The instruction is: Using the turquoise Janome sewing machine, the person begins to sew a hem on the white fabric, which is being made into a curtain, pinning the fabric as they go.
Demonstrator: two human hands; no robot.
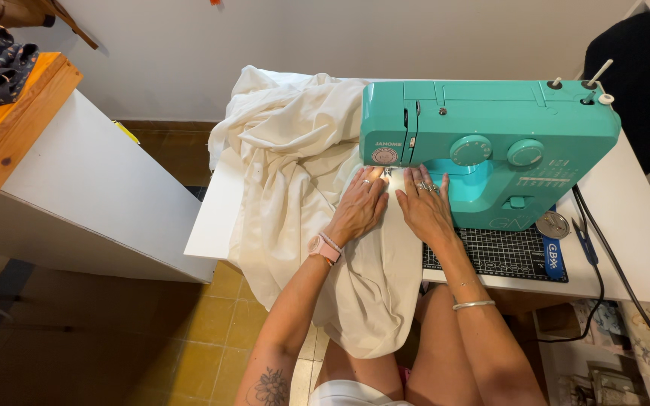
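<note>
Left hand (pixel 359 204), right hand (pixel 424 204) flat, fingers spread on cream fabric (pixel 295 173); needle hidden behind fingertips.

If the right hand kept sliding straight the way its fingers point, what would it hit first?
Most likely the teal sewing machine. The right hand lies flat on the cream fabric, fingers pointing away from the person toward the machine's body just right of the needle area. Exact depth under the arm is unclear.
</note>
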